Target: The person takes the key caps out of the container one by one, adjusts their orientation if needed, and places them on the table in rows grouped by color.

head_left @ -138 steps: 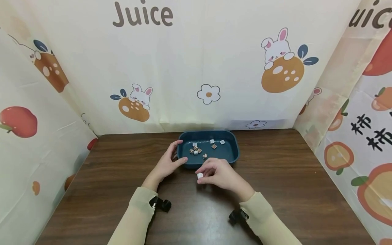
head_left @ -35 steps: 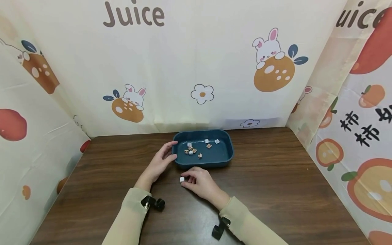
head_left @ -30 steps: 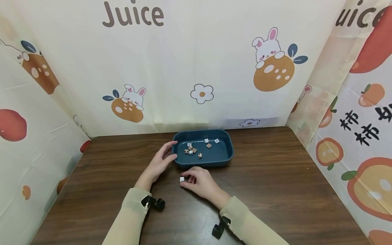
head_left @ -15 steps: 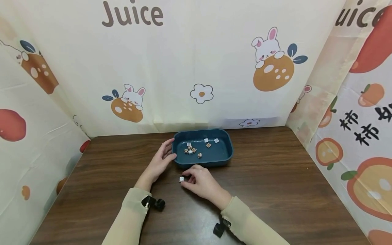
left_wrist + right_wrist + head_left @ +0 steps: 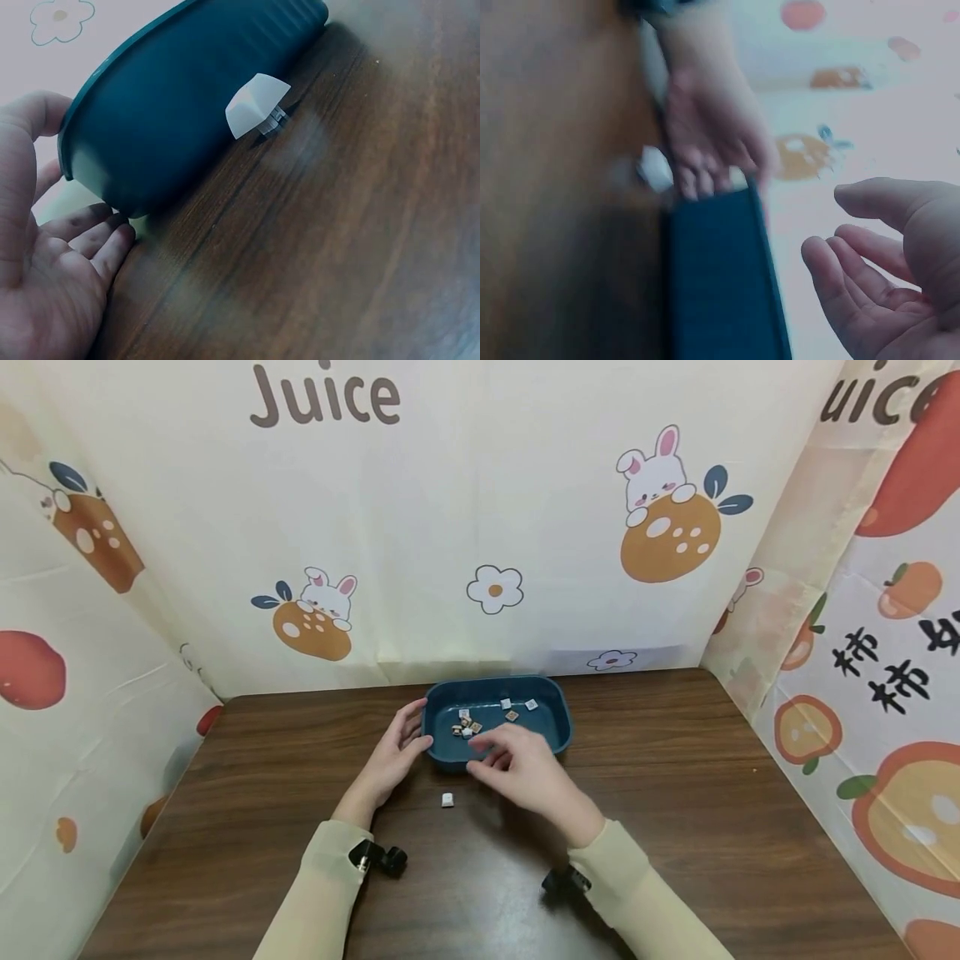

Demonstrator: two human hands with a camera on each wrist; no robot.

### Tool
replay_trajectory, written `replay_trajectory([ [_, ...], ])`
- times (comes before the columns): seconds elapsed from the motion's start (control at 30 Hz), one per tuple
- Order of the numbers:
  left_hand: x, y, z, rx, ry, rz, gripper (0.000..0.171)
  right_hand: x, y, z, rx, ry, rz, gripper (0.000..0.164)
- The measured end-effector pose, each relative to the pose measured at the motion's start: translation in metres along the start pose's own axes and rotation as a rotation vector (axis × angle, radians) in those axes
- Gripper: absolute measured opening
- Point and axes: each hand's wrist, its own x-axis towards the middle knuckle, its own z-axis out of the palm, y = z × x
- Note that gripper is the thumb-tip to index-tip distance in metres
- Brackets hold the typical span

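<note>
Gripping the end of a dark blue tray point(image 5: 552, 720), the left hand point(image 5: 392, 762) sets its thumb and fingers against the rim and wall there. The right hand point(image 5: 528, 772) holds nothing: its thumb and index finger stand apart, the fingers loosely curved, as it hovers over the tray's near rim. Just in front of the tray, near the left hand but apart from it, a small white piece point(image 5: 447, 800) sits on the brown wooden table point(image 5: 675, 793); the left wrist view shows its pale cap uppermost over a narrower grey base. Inside the tray, a cluster of tan and white pieces point(image 5: 476, 727) lies toward the left, while two white pieces point(image 5: 506, 703) and one tan piece point(image 5: 512, 716) lie farther right, near the far wall. Part of the tray's near side is hidden by the right hand. Both arms wear pale sleeves point(image 5: 637, 889) with black wrist cameras point(image 5: 392, 862). Behind the table hangs a cream cloth point(image 5: 427, 527) printed with rabbits, oranges, flowers and the word "Juice".
</note>
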Motion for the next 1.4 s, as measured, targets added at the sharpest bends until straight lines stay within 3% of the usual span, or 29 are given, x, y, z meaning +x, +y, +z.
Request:
replay_trajectory([
  [0.2, 0.001, -0.001, 0.003, -0.014, -0.004, -0.009, 0.064, 0.020, 0.025, -0.024, -0.033, 0.049, 0.059, 0.025],
  [0.57, 0.003, 0.001, 0.007, -0.016, -0.004, -0.009, 0.063, 0.069, 0.054, -0.041, -0.114, -0.055, 0.091, 0.030],
  [0.73, 0.003, 0.002, 0.006, -0.014, -0.004, -0.002, 0.064, 0.090, 0.062, -0.037, -0.107, -0.117, 0.111, 0.031],
  [0.97, 0.000, 0.002, 0.001, 0.001, 0.012, -0.021, 0.064, 0.110, 0.069, -0.021, -0.053, -0.126, 0.154, 0.031],
  [1.23, -0.001, 0.003, -0.001, 0.003, 0.011, -0.021, 0.063, 0.114, 0.080, 0.001, 0.071, -0.081, 0.256, 0.028],
  [1.4, -0.001, 0.001, -0.001, 0.012, 0.020, -0.023, 0.063, 0.112, 0.084, 0.009, 0.039, -0.070, 0.275, 0.025],
])
